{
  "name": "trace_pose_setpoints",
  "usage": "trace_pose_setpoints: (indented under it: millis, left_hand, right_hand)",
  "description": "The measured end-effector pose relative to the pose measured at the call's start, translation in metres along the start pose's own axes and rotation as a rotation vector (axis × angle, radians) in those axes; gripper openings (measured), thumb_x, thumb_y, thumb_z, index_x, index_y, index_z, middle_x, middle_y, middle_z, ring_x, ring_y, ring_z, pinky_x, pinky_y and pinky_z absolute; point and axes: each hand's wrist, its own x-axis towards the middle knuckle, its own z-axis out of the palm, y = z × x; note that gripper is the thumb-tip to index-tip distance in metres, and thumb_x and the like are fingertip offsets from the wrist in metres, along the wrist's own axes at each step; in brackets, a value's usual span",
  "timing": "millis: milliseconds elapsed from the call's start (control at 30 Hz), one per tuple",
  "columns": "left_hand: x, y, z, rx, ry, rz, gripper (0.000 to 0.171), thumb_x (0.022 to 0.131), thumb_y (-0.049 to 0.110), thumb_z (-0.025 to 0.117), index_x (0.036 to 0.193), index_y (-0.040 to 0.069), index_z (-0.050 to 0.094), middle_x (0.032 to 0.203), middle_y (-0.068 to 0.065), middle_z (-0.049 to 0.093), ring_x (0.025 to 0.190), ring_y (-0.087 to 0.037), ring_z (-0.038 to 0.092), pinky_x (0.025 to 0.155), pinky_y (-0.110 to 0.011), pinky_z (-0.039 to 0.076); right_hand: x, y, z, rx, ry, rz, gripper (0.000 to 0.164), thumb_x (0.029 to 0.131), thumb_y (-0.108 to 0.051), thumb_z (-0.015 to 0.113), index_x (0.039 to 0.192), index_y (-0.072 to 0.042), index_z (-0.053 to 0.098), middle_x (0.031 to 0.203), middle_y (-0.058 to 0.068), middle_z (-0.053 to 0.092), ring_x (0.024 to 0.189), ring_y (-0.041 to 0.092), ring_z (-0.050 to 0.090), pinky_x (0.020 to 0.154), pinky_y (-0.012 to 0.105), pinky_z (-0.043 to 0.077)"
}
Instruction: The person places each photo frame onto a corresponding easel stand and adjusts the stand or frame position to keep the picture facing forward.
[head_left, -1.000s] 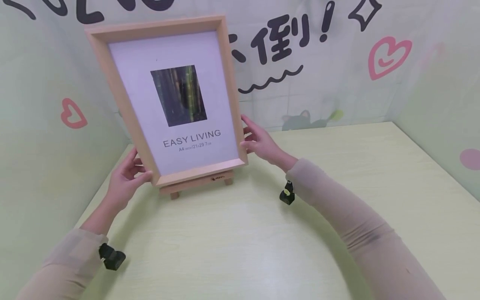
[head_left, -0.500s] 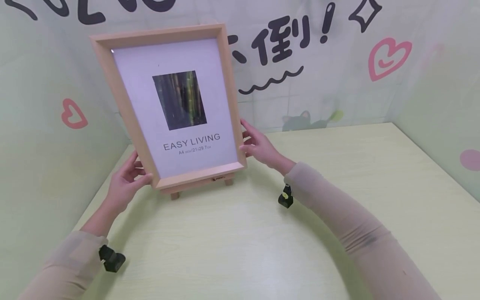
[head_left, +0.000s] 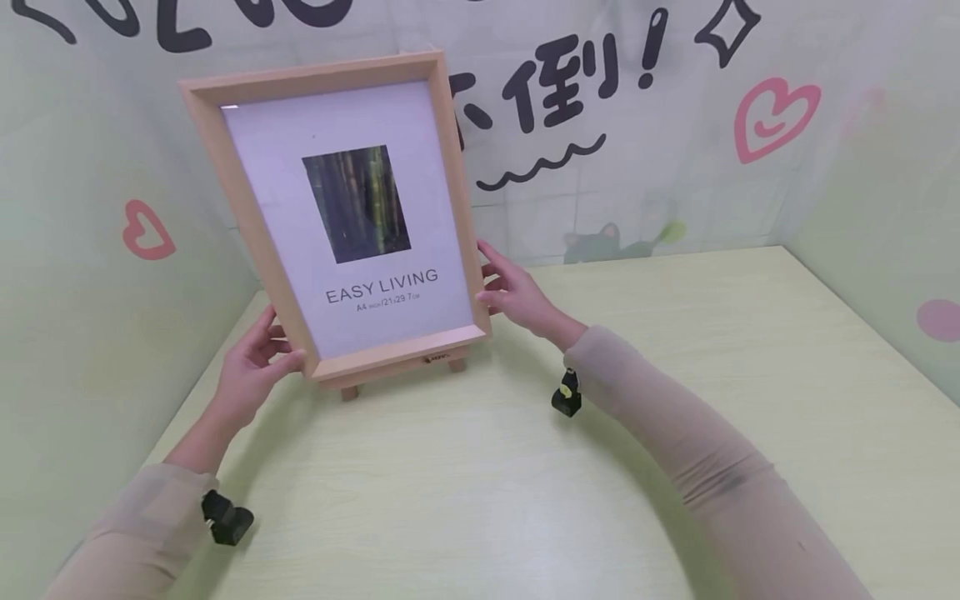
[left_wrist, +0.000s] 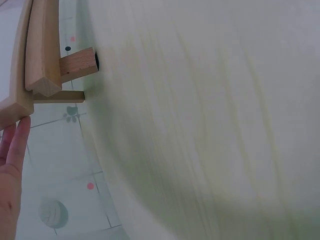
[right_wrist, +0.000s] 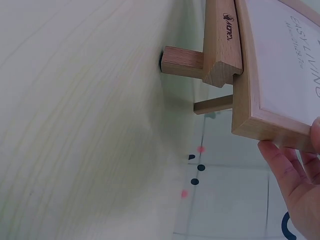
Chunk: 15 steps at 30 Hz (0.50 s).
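Observation:
A pale wooden picture frame [head_left: 459, 200] stands leaning back on a small wooden easel [head_left: 397, 368] at the back left of the table. Behind its front is a white sheet [head_left: 420, 308] with a dark bamboo photo [head_left: 356, 204] and the words EASY LIVING. My left hand [head_left: 251, 371] holds the frame's lower left side, thumb on the front edge and fingers behind. On the opposite side, my right hand [head_left: 525, 300] grips the lower right edge the same way. The right wrist view shows the frame's bottom set against the easel's ledge [right_wrist: 220, 45].
The easel's short feet [left_wrist: 80, 64] stand on the light wood tabletop [head_left: 480, 483]. Close behind is a white wall covering [head_left: 525, 208] with black lettering and hearts. A side panel [head_left: 67, 333] rises near my left arm. Black wrist cameras [head_left: 227, 518] hang below both sleeves.
The frame's top edge has come down a little and the frame has shifted slightly left. My right hand has moved slightly down and left with it; my left hand has barely moved.

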Motion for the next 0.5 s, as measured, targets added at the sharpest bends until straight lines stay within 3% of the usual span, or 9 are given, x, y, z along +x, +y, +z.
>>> trace_pose_setpoints:
  millis: [500]
  left_hand:
    - [-0.0005,-0.0026,-0.0030,0.079,-0.004,-0.020,0.076,0.081,-0.017,0.055,0.144,0.014,0.028,0.100,0.003,0.055,0.083,-0.003,0.056,0.069,-0.015,0.053]
  right_hand:
    - [0.0023,-0.0013,0.0009,-0.039,0.003,0.030,0.077,0.088,0.003,0.055,0.148,-0.024,0.015,0.115,0.018,0.049,0.098,0.029,0.056,0.074,0.035,0.056]
